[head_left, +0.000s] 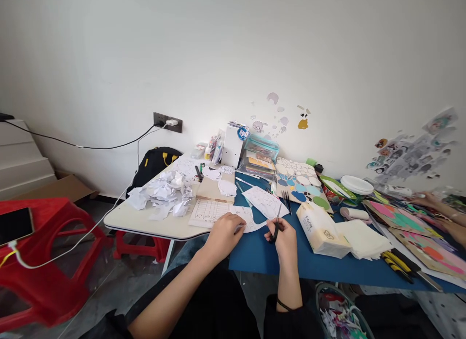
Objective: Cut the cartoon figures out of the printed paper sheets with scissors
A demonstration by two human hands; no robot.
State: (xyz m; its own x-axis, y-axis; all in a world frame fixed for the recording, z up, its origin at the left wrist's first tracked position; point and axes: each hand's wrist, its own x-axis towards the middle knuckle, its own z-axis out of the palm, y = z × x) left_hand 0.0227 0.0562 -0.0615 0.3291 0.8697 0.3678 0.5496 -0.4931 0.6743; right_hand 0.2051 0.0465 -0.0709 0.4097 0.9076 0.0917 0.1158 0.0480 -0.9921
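Observation:
My right hand grips a pair of black-handled scissors, with the blades pointing up and away from me. Between my hands lies a white paper sheet with line drawings, its right end a narrow curved strip reaching to my right hand. My left hand is closed on the left part of this sheet, fingers bent, thumb partly hidden. Just beyond lies another drawn sheet. A printed grid sheet sits left of my left hand, and cut-out paper pieces lie behind it.
Paper scraps are heaped on the white table. A tissue pack and yellow-black cutters lie on the blue mat. A waste basket stands below. Another person's arm reaches in at right.

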